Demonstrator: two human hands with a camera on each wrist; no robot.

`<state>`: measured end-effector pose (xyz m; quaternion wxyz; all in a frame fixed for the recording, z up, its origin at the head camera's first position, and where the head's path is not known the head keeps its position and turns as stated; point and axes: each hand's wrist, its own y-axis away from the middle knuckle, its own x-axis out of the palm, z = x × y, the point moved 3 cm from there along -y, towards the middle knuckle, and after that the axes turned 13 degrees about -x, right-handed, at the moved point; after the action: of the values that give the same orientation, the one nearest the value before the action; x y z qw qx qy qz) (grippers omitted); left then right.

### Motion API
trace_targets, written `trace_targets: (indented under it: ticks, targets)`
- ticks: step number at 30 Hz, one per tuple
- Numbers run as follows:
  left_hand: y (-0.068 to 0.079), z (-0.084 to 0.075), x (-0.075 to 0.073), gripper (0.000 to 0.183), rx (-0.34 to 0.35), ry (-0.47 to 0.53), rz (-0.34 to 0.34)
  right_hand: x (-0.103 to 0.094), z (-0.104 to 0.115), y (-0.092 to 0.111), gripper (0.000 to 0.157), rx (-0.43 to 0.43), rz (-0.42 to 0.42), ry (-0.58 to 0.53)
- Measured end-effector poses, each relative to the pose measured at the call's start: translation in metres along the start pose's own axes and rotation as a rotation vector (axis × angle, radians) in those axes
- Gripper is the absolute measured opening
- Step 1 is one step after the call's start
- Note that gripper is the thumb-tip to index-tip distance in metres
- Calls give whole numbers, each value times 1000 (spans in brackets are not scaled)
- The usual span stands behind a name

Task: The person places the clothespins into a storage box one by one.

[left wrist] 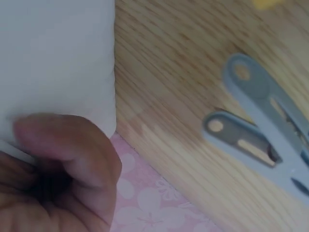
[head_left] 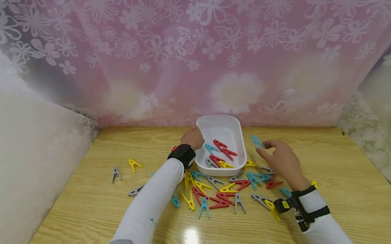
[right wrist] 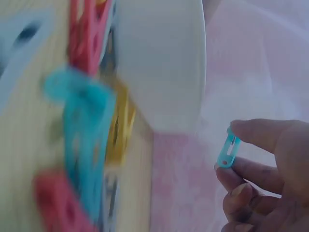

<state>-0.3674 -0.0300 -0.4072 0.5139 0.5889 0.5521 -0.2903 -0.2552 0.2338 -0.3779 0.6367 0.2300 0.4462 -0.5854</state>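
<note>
My left hand [head_left: 193, 137] is at the left rim of a white plastic basin [head_left: 242, 150], its curled fingers gripping the edge. In the left wrist view, the curled fingers [left wrist: 67, 140] lie against the basin's white wall. Inside the basin lie several red, blue, grey and yellow clothespins, mostly toward the near end, among them a red clothespin [head_left: 229, 153]. Right of the basin, my right hand [head_left: 283, 160] pinches a light blue clothespin [head_left: 257, 142] between thumb and fingertips, raised above the table. The right wrist view shows that blue clothespin [right wrist: 229, 149] pinched at its ends.
Many loose clothespins are scattered on the wooden table [head_left: 91, 205] before the basin, including a blue clothespin [head_left: 204, 208] and a yellow clothespin [head_left: 189, 201]. Farther left lie a grey clothespin [head_left: 116, 174] and a yellow clothespin [head_left: 134, 165]. A pink flowered cloth [head_left: 171, 78] hangs behind the table.
</note>
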Motion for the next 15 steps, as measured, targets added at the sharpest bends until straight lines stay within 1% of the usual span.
trace_targets:
  ticks: [5, 10, 15]
  targets:
    - [0, -3, 1, 59, 7, 38, -14, 17, 22, -17, 53, -27, 33, -33]
    - [-1, -4, 3, 57, 13, 58, -24, 33, 34, -27, 48, -65, 58, -64]
    - [-3, 0, 4, 54, -2, 80, -25, 41, 43, -31, 53, -106, 92, -104]
